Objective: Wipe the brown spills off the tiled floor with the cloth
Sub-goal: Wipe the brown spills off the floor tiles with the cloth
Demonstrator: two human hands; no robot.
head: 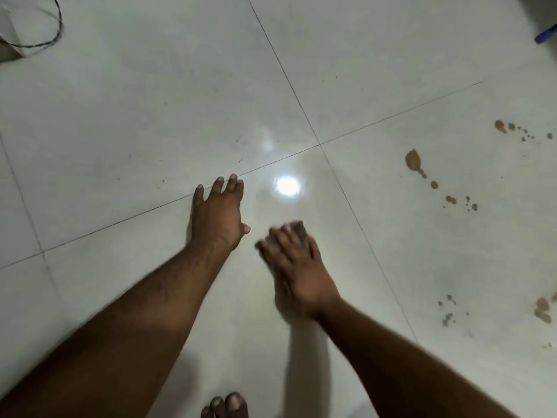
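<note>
Pressing dark crumpled cloth [298, 232] on glossy tile [120, 116], right hand [298, 267].

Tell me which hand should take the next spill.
Right, probably. The right hand already presses the cloth on the floor, and the brown spills lie on its side. The left hand rests flat on the floor, holds nothing, and lies farther from them.
</note>
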